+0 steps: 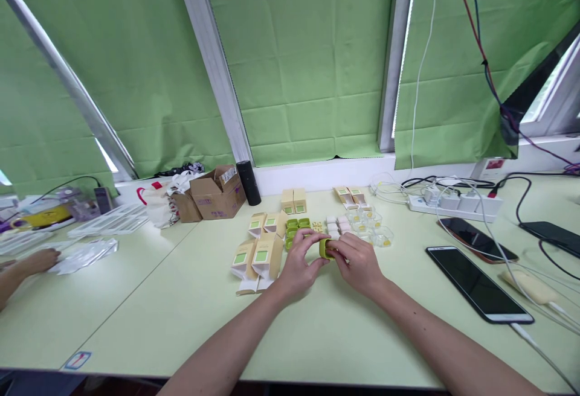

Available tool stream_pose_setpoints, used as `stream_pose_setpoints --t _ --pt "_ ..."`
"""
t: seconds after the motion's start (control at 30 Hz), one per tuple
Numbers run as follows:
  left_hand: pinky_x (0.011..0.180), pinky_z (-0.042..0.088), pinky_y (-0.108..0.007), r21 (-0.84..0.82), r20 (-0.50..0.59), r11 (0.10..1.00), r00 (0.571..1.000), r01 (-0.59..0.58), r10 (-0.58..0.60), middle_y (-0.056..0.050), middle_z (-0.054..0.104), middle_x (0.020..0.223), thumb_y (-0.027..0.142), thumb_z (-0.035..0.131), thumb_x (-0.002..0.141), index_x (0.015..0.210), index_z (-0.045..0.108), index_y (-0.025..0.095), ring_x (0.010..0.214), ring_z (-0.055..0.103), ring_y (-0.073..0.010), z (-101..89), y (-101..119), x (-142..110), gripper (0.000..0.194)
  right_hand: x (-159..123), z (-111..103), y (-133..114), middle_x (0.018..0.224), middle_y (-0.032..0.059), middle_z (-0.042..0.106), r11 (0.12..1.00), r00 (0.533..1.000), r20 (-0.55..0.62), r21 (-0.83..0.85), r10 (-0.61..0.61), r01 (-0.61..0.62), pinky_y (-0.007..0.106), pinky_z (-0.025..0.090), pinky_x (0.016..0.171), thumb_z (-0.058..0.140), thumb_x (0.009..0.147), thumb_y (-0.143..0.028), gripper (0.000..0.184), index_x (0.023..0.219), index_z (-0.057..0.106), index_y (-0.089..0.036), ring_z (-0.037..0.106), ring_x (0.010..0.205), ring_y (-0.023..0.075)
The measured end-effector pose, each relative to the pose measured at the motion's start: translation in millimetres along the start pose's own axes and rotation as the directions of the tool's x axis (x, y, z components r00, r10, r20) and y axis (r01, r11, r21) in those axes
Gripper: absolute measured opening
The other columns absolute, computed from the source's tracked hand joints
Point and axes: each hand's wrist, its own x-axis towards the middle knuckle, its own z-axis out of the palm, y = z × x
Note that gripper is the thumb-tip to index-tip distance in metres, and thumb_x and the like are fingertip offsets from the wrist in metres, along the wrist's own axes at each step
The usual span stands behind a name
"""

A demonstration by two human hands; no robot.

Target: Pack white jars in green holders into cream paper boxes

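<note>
Between my two hands, just above the table, is a small olive-green square cup (324, 249). My left hand (301, 261) grips it from the left with thumb and fingers. My right hand (357, 259) is closed at its right side, fingertips at the cup's opening; whether they hold anything inside is hidden. Behind my hands lie several green cups (296, 224), small yellowish pieces (317, 226), white blocks (338, 222) and clear plastic containers (383, 236). Left of my left hand stand open beige cartons (268, 255) with green windows.
Further back are more beige cartons (293, 200), a cardboard box (218, 191) and a black cylinder (249, 183). At right lie a phone (478, 284), another phone (475, 239) and a power strip (453, 206) with cables. A co-worker's hand (40, 260) touches plastic bags (88, 255) at far left.
</note>
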Motion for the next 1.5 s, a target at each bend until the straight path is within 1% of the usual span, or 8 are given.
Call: stream_pose_setpoints --t 0.4,0.63,0.77,0.93,1.07,1.23,1.4,1.5 --pt "0.116 0.046 -0.05 0.014 -0.005 1.0 1.0 -0.028 0.028 -0.01 0.057 0.127 0.008 0.076 0.083 0.126 0.072 0.029 0.13 0.056 -0.0295 -0.7 -1.4 1.5 0.048 0.1 -2.3 2.8 0.073 0.0028 0.067 0.999 0.999 0.038 0.037 -0.009 0.008 0.031 0.039 0.062 0.055 0.102 -0.015 0.02 0.098 0.073 -0.023 0.057 0.068 0.0186" --pt "0.118 0.044 -0.049 -0.031 -0.06 1.0 0.998 0.002 -0.004 -0.009 0.055 0.132 0.008 0.073 0.085 0.128 0.071 0.03 0.132 0.055 -0.0288 -2.5 -3.4 2.6 0.048 0.5 -7.4 -0.2 0.085 0.0051 0.071 0.993 0.999 0.041 0.118 -0.035 0.03 0.035 0.047 0.065 0.054 0.099 -0.011 0.034 0.13 0.063 -0.023 0.061 0.073 0.021" --pt "0.118 0.044 -0.048 -0.002 -0.119 0.999 0.992 0.036 -0.036 -0.009 0.053 0.132 0.011 0.075 0.085 0.129 0.071 0.03 0.133 0.054 -0.0282 -3.1 -7.5 2.9 0.049 -0.5 -8.1 -1.4 0.108 0.0108 0.071 0.992 1.0 0.019 0.127 0.015 -0.018 0.04 0.057 0.074 0.057 0.096 -0.012 0.044 0.138 0.057 -0.024 0.067 0.096 0.0269" --pt "0.115 0.047 -0.048 0.058 -0.111 0.998 0.994 0.005 0.002 -0.009 0.059 0.129 0.017 0.079 0.086 0.133 0.07 0.032 0.136 0.049 -0.0301 -1.8 -9.8 3.2 0.05 -2.4 -4.9 0.9 0.142 0.0144 0.062 0.988 0.994 0.084 0.139 0.063 -0.074 0.046 0.066 0.088 0.057 0.095 -0.015 0.058 0.151 0.047 -0.027 0.062 0.13 0.0323" --pt "0.115 0.045 -0.051 0.064 -0.077 0.996 0.995 -0.055 0.06 -0.009 0.065 0.128 0.019 0.079 0.088 0.137 0.068 0.032 0.135 0.048 -0.0307 -0.7 -7.7 3.1 0.052 -2.5 -1.4 2.1 0.14 0.012 0.065 0.977 0.993 0.11 0.199 0.049 -0.07 0.048 0.067 0.091 0.054 0.097 -0.012 0.061 0.155 0.043 -0.029 0.065 0.127 0.0306" --pt "0.113 0.047 -0.049 0.019 -0.092 0.999 0.994 -0.048 0.05 -0.011 0.062 0.132 0.028 0.076 0.092 0.141 0.061 0.029 0.135 0.052 -0.0308 -2.1 -4.5 3.0 0.052 -2.6 1.1 1.9 0.137 0.011 0.067 0.946 0.99 0.071 0.293 0.123 -0.138 0.048 0.069 0.089 0.054 0.097 -0.01 0.062 0.153 0.044 -0.031 0.068 0.12 0.0289" --pt "0.103 0.049 -0.044 0.03 -0.144 0.999 0.99 0.013 -0.009 -0.011 0.063 0.116 0.034 0.064 0.1 0.116 0.07 0.023 0.117 0.06 -0.0267 -2.0 -6.7 4.5 0.02 -2.3 1.3 1.3 0.137 0.0114 0.066 0.923 0.983 0.038 0.34 0.18 -0.182 0.049 0.069 0.094 0.055 0.095 -0.01 0.059 0.15 0.049 -0.031 0.068 0.123 0.029" --pt "0.095 0.05 -0.04 0.039 -0.152 0.997 0.987 0.064 -0.057 -0.009 0.062 0.109 0.034 0.066 0.098 0.102 0.072 0.022 0.106 0.06 -0.0246 0.3 -9.6 5.1 0.014 -2.7 1.8 1.7 0.137 0.0112 0.065 0.925 0.985 0.028 0.34 0.172 -0.171 0.049 0.068 0.095 0.056 0.095 -0.009 0.057 0.147 0.052 -0.031 0.065 0.128 0.0299"
